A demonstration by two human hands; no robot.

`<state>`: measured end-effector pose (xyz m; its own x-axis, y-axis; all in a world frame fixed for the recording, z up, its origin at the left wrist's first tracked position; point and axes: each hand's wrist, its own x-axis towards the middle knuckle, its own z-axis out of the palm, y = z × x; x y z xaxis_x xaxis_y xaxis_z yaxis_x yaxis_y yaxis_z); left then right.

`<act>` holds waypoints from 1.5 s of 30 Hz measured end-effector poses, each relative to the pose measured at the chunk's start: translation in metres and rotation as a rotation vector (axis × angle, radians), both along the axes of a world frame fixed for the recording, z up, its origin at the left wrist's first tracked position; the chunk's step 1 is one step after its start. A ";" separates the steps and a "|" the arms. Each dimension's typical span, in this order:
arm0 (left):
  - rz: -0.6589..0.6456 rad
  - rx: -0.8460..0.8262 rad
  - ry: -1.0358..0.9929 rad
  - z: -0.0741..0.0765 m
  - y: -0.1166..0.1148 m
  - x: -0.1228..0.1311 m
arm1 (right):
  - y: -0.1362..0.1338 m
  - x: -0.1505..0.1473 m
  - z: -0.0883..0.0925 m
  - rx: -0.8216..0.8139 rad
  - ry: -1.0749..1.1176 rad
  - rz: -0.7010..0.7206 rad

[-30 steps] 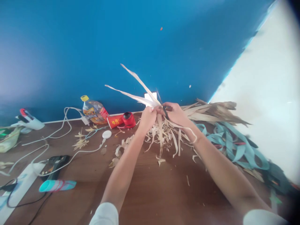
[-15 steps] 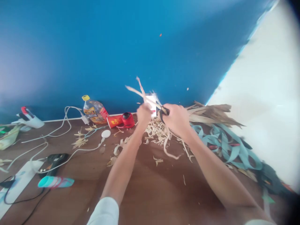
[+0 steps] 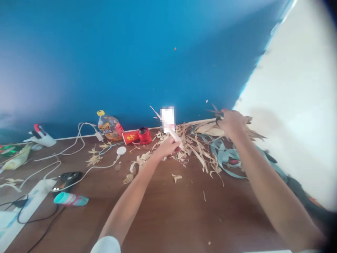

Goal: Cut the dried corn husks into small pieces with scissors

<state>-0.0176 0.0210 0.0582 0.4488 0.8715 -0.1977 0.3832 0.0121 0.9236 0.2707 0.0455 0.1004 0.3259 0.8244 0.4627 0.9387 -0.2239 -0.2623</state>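
My left hand (image 3: 166,147) is closed around a pale strip of dried corn husk (image 3: 174,136), which sticks up past the fingers above a heap of cut husk shreds (image 3: 195,147). Out to the right, my right hand (image 3: 233,122) keeps hold of scissors (image 3: 216,111). Their dark handle shows at the fingers and the blurred blades point up and left. Directly below and behind that hand lies a bundle of dry corn husks (image 3: 209,129); whether the fingers touch it I cannot tell.
A teal ribbon tangle (image 3: 223,154) lies under my right forearm. Along the blue wall stand a bright blurred rectangle (image 3: 167,119), a red cup (image 3: 131,137), a red round object (image 3: 144,136) and a plastic bottle (image 3: 109,127). White cables (image 3: 81,138) and a teal cylinder (image 3: 71,199) lie left.
My right hand has moved right with the scissors, away from my left hand to the husk bundle. My left hand has come down slightly with its husk strip.
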 end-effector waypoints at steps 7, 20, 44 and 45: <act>0.254 0.008 -0.190 -0.045 0.006 0.009 | -0.031 -0.073 -0.015 0.229 0.402 0.416; 0.286 0.538 -0.074 -0.067 0.002 0.014 | -0.001 -0.131 -0.097 0.198 0.978 0.694; 0.483 0.489 -0.094 -0.062 -0.015 0.022 | -0.008 -0.132 -0.096 0.176 1.026 0.630; 0.523 0.486 -0.102 -0.063 -0.016 0.023 | -0.008 -0.131 -0.096 0.176 1.049 0.621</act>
